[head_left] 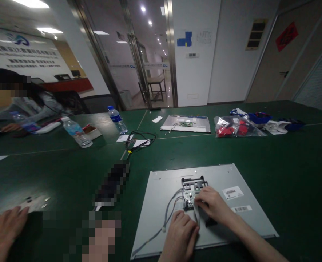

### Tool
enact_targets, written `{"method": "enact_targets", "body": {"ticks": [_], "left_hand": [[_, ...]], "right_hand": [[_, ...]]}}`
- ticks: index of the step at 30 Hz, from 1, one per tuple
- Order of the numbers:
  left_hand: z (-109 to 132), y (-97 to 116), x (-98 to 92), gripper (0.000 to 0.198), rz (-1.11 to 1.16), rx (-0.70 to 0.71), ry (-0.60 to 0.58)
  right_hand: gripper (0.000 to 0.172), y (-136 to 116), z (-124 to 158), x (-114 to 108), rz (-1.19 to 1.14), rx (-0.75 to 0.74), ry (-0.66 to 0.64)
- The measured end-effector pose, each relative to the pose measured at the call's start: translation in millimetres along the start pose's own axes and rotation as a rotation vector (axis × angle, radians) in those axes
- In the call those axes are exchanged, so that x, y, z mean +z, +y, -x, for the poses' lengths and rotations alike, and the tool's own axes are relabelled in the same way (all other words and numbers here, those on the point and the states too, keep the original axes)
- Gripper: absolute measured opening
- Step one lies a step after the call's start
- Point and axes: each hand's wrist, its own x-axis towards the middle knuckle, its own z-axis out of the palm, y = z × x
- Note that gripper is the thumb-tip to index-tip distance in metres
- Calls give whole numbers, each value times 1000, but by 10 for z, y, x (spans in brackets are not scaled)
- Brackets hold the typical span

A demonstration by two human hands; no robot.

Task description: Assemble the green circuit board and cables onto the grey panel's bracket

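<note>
A grey metal panel point(166, 182) lies on the green table, with a black bracket and a small circuit board point(189, 199) at its middle. Grey cables point(167, 211) run from the board's left side down to the panel's lower left corner. My right hand point(211, 205) is closed at the board's right edge, pinching something I cannot make out, perhaps a cable end. Just below the board, my left hand point(182, 231) is closed over the panel, its fingers curled near a cable; what they hold is hidden. A black piece point(211, 222) sits under my right wrist.
Another person's hand point(6, 227) rests by a small plate at lower left. A black cable point(150, 136), water bottles point(77, 133), a second panel point(171, 125) and bags with red items point(231, 127) lie farther back. A person sits at far left.
</note>
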Motion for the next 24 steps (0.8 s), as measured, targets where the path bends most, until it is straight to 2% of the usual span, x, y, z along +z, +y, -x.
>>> {"method": "enact_targets", "body": {"ticks": [10,14,24], "left_hand": [[-6,-10,51,10,-53,-98,-1],[-15,-16,69,9,-28,-154,34],[36,-63,127,39,38,-119,73]], "right_hand": [[14,21,7,-43,34,-29,-3],[17,50,30,-21,50,-42,-6],[16,64,46,4,33,56,12]]}}
